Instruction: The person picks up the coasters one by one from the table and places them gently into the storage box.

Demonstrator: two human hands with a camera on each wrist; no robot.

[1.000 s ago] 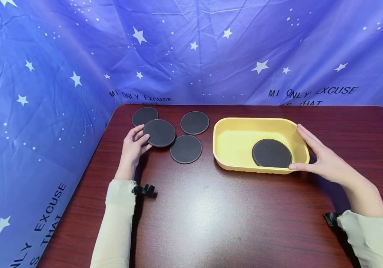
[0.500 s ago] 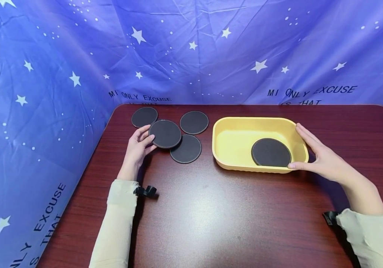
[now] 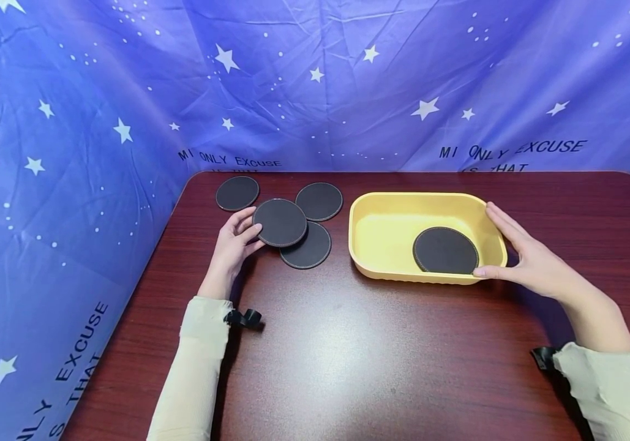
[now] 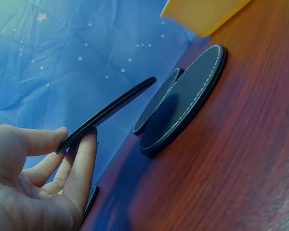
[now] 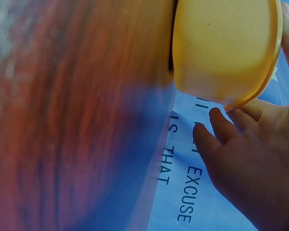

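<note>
Moved to the right since the earlier frames: the left hand (image 3: 234,242) and the black round mat (image 3: 280,222) with it. Its grip is narrow, pinching the mat's left edge, thumb on top and fingers under. That mat is up above the brown worktop (image 3: 348,343), partly hiding the near mat (image 3: 310,250). Two more mats, far left mat (image 3: 237,193) and far middle mat (image 3: 320,200), lie flat. On the right, the right hand (image 3: 535,263) holds the yellow tub (image 3: 381,239), with another mat (image 3: 446,250) inside.

a left sleeve of cream ribbed cloth (image 3: 190,386) is ending in an uneven pale cuff (image 3: 206,313), where a small curled black piece (image 3: 250,318) is protruding; a cream cloth right sleeve (image 3: 615,392) is showing another black piece (image 3: 543,359).
</note>
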